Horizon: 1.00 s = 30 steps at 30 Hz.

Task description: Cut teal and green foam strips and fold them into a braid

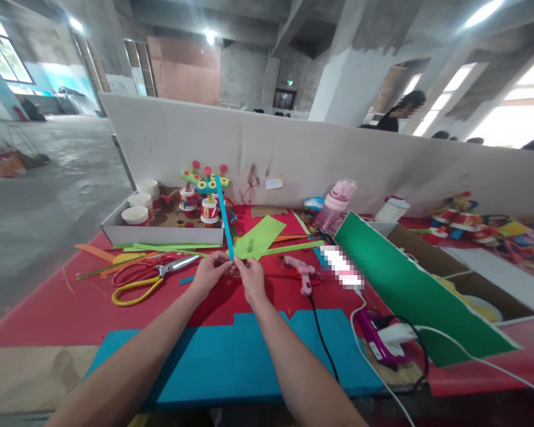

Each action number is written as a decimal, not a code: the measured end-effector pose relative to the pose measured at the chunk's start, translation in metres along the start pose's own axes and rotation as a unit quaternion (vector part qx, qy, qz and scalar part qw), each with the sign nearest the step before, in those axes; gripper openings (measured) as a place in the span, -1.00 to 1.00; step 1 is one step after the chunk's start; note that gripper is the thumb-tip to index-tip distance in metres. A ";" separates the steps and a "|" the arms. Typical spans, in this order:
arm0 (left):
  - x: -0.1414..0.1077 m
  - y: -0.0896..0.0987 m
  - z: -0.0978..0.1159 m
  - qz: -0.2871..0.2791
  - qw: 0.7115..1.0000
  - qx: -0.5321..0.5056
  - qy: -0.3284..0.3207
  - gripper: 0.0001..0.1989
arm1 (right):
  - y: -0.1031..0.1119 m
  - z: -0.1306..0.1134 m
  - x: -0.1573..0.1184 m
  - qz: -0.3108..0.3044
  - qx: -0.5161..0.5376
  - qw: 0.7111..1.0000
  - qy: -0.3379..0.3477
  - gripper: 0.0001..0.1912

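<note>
Both hands meet above the red table cover, fingertips pinched close together. My left hand (pixel 212 271) and my right hand (pixel 251 276) grip the lower end of a blue paper strip (pixel 224 216), which stands up and leans slightly left. A long light-green paper strip (pixel 289 249) runs rightward from behind the fingertips; whether a hand holds it too I cannot tell. Behind them lies a light-green paper sheet (pixel 263 236). Yellow-handled scissors (pixel 137 292) rest left of my left hand. To the right of my right hand lies a pink glue gun (pixel 303 274).
Blue board (pixel 231 362) covers the table's near edge. A shallow box (pixel 160 236) holds paper cups and cup figures. A green-sided box (pixel 409 284), a purple power strip (pixel 380 338) with cables and a pink bottle (pixel 337 204) stand right. A white partition (pixel 293 142) rises behind; a person (pixel 389 121) is beyond.
</note>
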<state>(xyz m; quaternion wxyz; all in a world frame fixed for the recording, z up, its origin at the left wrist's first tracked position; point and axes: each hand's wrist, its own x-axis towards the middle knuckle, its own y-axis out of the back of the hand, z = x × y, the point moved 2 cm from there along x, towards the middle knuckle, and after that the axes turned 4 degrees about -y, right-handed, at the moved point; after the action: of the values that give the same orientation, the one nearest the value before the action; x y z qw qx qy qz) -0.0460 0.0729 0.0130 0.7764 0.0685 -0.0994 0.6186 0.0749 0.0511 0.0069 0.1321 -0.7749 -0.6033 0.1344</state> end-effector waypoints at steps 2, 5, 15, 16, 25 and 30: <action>0.000 0.000 -0.002 0.009 1.000 0.009 -0.002 -0.74 | -0.001 0.000 -0.001 0.001 -0.001 1.000 0.002 -0.75; 0.001 0.000 -0.003 0.012 1.000 0.015 -0.001 -0.75 | 0.000 0.002 0.001 -0.002 -0.005 1.000 0.006 -0.76; 0.000 0.001 0.000 0.029 0.999 0.024 0.000 -0.84 | 0.001 0.003 0.002 -0.033 -0.018 0.999 0.009 -0.73; 0.000 0.000 0.001 0.029 0.999 0.029 -0.003 -0.85 | 0.001 0.002 0.001 -0.030 -0.019 0.999 0.014 -0.72; -0.001 0.000 0.004 -0.009 0.999 -0.034 0.034 -0.79 | 0.001 0.002 0.000 -0.023 0.022 1.000 -0.003 -0.74; -0.002 0.001 0.005 -0.051 0.992 -0.098 0.055 -0.75 | 0.005 0.003 0.003 -0.019 0.014 1.000 0.001 -0.72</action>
<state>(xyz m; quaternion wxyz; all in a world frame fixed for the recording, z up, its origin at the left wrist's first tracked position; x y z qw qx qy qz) -0.0478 0.0706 0.0172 0.8142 -0.0366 -0.1129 0.5684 0.0788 0.0534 0.0020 0.1457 -0.7613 -0.6162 0.1396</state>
